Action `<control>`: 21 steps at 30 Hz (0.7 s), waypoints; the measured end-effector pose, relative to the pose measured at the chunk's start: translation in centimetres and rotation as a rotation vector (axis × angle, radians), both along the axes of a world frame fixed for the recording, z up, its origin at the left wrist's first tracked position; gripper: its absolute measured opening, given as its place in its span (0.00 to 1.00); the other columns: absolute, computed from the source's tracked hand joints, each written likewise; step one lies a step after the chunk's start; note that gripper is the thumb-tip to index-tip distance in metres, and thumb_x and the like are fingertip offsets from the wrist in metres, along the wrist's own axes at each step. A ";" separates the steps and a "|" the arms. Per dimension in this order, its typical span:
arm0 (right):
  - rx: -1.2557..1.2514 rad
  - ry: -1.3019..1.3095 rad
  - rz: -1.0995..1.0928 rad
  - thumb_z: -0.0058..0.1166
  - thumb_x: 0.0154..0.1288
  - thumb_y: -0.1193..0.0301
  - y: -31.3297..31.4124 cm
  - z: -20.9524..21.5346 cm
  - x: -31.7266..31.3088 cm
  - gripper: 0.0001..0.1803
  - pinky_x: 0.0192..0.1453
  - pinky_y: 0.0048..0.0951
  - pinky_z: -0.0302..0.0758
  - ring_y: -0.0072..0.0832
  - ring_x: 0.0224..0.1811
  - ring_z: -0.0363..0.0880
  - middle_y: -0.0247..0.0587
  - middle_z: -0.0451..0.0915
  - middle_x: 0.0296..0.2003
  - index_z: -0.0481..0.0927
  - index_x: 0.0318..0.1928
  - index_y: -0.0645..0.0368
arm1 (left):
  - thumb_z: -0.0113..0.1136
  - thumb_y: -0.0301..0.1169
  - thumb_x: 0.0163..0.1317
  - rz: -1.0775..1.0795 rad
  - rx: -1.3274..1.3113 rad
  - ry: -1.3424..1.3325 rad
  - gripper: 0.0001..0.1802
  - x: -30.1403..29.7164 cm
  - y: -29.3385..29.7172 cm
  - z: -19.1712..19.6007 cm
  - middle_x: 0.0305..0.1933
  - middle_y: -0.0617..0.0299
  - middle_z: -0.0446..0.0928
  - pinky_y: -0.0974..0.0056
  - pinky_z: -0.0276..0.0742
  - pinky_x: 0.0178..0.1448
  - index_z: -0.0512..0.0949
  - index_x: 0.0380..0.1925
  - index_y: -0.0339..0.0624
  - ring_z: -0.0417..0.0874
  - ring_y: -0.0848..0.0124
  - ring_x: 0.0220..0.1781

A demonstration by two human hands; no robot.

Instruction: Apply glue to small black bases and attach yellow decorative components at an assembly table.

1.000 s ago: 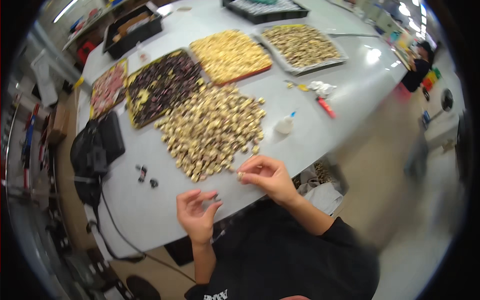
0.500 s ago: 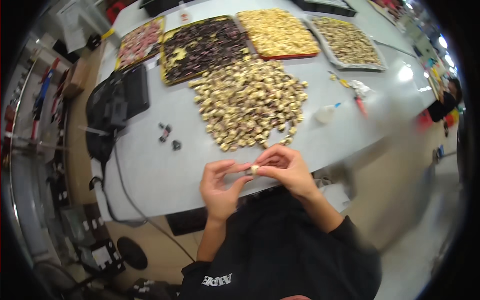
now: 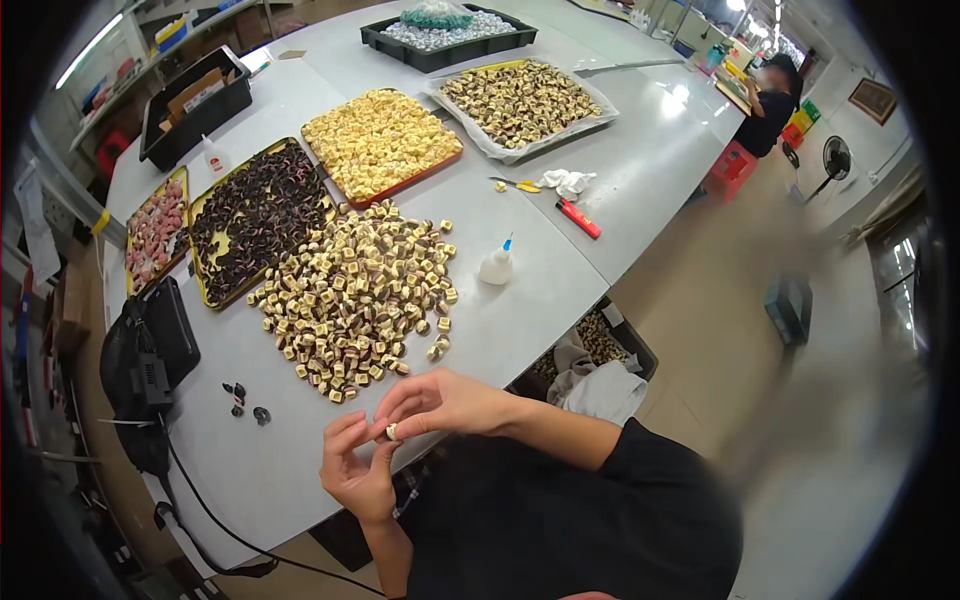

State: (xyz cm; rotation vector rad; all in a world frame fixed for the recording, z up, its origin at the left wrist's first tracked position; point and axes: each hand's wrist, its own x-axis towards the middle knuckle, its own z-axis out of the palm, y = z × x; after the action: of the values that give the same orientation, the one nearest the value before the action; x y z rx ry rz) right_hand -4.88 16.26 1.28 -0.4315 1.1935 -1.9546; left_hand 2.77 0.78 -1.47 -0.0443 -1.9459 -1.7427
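At the near edge of the table, my two hands meet fingertip to fingertip around one small cream-and-dark piece (image 3: 391, 432). My right hand (image 3: 455, 404) pinches it between thumb and fingers. From the other side, the thumb and fingers of my left hand (image 3: 357, 472) close on its darker end, which the fingertips partly hide. Just beyond the hands spreads a big loose pile of similar blocky pieces (image 3: 350, 300), cream on one face with dark sides. A few strays lie at the pile's right edge.
Behind the pile stand trays of pink pieces (image 3: 158, 232), dark pieces (image 3: 245, 220), cream pieces (image 3: 380, 145) and mixed pieces (image 3: 525, 103). A squeeze bottle (image 3: 496, 264), red marker-like tool (image 3: 578, 218) and crumpled tissue (image 3: 568, 183) lie right; black bag (image 3: 130, 375) and cable left. Another person sits far right.
My view has swung to the right, so the pile and trays show further left and more of the room appears. Both hands still hold the small piece between them.
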 end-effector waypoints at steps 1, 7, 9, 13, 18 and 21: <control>-0.004 -0.010 0.000 0.57 0.59 0.75 0.0 0.1 0.0 0.13 0.51 0.21 0.72 0.21 0.45 0.77 0.40 0.79 0.42 0.76 0.44 0.66 | 0.68 0.15 0.41 0.006 -0.002 0.001 0.23 0.0 0.1 0.1 0.42 0.50 0.75 0.63 0.72 0.51 0.72 0.40 0.34 0.75 0.62 0.48; -0.086 -0.196 -0.133 0.53 0.63 0.73 0.1 -0.6 -0.4 0.15 0.54 0.26 0.70 0.25 0.49 0.74 0.42 0.77 0.44 0.75 0.48 0.67 | 0.66 0.21 0.48 0.060 0.024 0.083 0.18 -0.4 0.4 0.6 0.41 0.51 0.75 0.60 0.69 0.53 0.72 0.40 0.34 0.74 0.61 0.49; -0.135 -0.207 -0.147 0.53 0.63 0.72 0.3 -0.6 -0.5 0.15 0.54 0.26 0.71 0.25 0.48 0.74 0.42 0.77 0.44 0.75 0.48 0.67 | 0.64 0.24 0.52 0.061 0.082 0.079 0.16 -0.3 0.3 0.5 0.41 0.51 0.75 0.60 0.68 0.53 0.71 0.39 0.34 0.73 0.61 0.48; -0.243 -0.179 -0.193 0.53 0.64 0.72 0.7 -1.6 -0.9 0.14 0.50 0.25 0.72 0.24 0.44 0.75 0.42 0.77 0.43 0.75 0.47 0.67 | 0.61 0.26 0.55 0.060 0.060 0.089 0.14 -0.3 0.1 0.5 0.40 0.52 0.74 0.61 0.68 0.51 0.71 0.39 0.34 0.73 0.62 0.46; -0.237 -0.070 -0.264 0.51 0.64 0.73 0.6 -2.2 -1.1 0.12 0.45 0.22 0.74 0.21 0.38 0.75 0.40 0.78 0.40 0.75 0.46 0.66 | 0.55 0.25 0.59 0.025 0.023 0.090 0.11 -0.2 0.0 0.4 0.43 0.53 0.72 0.63 0.65 0.52 0.70 0.41 0.34 0.72 0.66 0.46; -0.149 -0.023 -0.303 0.52 0.64 0.74 0.4 -1.1 -1.1 0.11 0.44 0.21 0.73 0.20 0.37 0.75 0.39 0.78 0.38 0.75 0.45 0.66 | 0.54 0.25 0.59 0.020 0.026 0.082 0.10 -0.3 0.0 0.4 0.43 0.53 0.72 0.64 0.65 0.52 0.70 0.41 0.34 0.72 0.66 0.46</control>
State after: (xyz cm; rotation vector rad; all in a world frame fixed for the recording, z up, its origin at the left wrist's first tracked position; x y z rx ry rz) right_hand -5.99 16.68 0.19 -0.3169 1.1553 -2.3125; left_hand 2.50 0.75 -1.10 -0.0854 -1.8588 -1.7252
